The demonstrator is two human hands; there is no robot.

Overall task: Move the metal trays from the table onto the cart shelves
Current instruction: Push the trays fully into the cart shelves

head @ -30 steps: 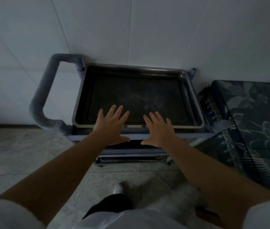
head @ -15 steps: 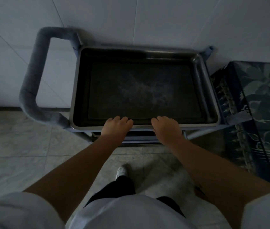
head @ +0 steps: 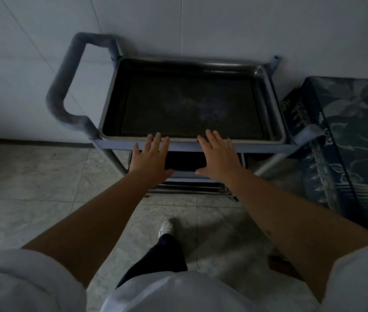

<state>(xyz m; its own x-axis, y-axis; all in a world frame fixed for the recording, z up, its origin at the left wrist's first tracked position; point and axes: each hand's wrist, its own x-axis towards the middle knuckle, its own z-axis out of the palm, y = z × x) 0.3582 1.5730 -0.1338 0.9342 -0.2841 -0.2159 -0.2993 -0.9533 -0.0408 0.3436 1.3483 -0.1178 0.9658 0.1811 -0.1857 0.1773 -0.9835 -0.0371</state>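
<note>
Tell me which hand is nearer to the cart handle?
Left. The left hand is at the tray's near rim, on the side of the cart handle. The right hand is farther along that rim, toward the patterned cloth.

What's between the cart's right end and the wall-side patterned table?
In the head view, only a narrow gap: the cart frame's corner bracket reaches to the floral tablecloth. Nothing else lies there.

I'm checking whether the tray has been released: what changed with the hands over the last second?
Both hands let go: left hand and right hand, curled over the near rim of the metal tray half a second ago, now lie open, drawn back slightly. The tray stays on the cart.
</note>
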